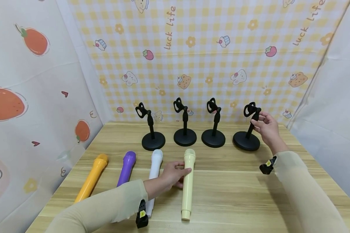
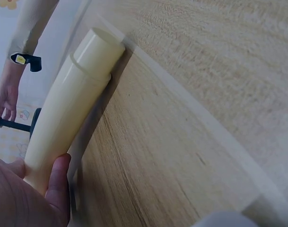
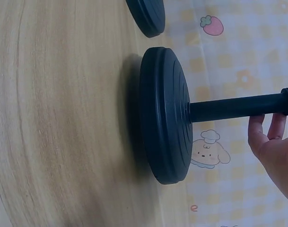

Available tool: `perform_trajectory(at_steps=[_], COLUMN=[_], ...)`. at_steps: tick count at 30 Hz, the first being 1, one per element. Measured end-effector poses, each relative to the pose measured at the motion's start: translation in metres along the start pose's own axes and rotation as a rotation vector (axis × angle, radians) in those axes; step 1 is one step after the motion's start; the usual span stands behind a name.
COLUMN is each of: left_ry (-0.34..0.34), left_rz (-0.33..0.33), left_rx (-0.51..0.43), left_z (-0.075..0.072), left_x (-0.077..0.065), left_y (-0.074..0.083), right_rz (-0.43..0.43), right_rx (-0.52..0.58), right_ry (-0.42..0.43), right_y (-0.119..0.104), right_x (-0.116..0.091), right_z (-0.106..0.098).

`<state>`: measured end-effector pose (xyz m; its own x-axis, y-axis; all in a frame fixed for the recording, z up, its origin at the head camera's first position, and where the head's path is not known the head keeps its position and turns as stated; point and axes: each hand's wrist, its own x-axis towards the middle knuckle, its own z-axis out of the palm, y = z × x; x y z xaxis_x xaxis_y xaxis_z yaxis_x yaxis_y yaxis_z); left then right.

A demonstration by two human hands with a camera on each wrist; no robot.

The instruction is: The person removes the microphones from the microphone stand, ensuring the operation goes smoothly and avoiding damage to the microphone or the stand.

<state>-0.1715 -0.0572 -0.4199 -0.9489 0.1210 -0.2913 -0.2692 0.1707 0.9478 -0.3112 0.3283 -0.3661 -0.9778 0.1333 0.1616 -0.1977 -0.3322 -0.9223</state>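
My left hand (image 1: 174, 174) holds a pale yellow microphone (image 1: 188, 184) between thumb and fingers, its head pointing toward the stands. In the left wrist view the microphone's (image 2: 70, 104) narrow tail end is nearest the camera, close over the wood. At the far right, my right hand (image 1: 267, 128) grips the upper post of a black microphone stand (image 1: 246, 141). The right wrist view shows fingertips against that post (image 3: 233, 108), beside the round base (image 3: 165, 118). Its clip is vacant. Whether the base is fully on the table is hard to tell.
Three more black stands (image 1: 153, 141), (image 1: 185, 137), (image 1: 213, 138) line the back of the wooden table (image 1: 236, 194). Left of my left hand lie a white microphone (image 1: 155, 165), a purple one (image 1: 126, 166) and an orange one (image 1: 91, 178), partly behind my left arm. Patterned cloth (image 1: 192, 64) hangs behind.
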Motion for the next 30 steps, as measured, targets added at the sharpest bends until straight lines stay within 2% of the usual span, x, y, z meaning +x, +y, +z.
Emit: perform_trajectory(at_steps=[13,24,30], left_ry=[0.007,0.009,0.026], left_rz=[-0.013,0.010,0.009], left_rx=[0.009,0.026,0.043], left_z=[0.001,0.004,0.005], left_x=[-0.003,-0.001,-0.001], left_y=[-0.001,-0.003,-0.003], right_rz=[0.011,0.033,0.025], right_rx=[-0.005,-0.057,-0.041], right_ry=[0.001,0.025,0.013], right_y=[0.006,0.010,0.012], right_x=[0.000,0.000,0.000], right_z=[-0.002,-0.004,-0.004])
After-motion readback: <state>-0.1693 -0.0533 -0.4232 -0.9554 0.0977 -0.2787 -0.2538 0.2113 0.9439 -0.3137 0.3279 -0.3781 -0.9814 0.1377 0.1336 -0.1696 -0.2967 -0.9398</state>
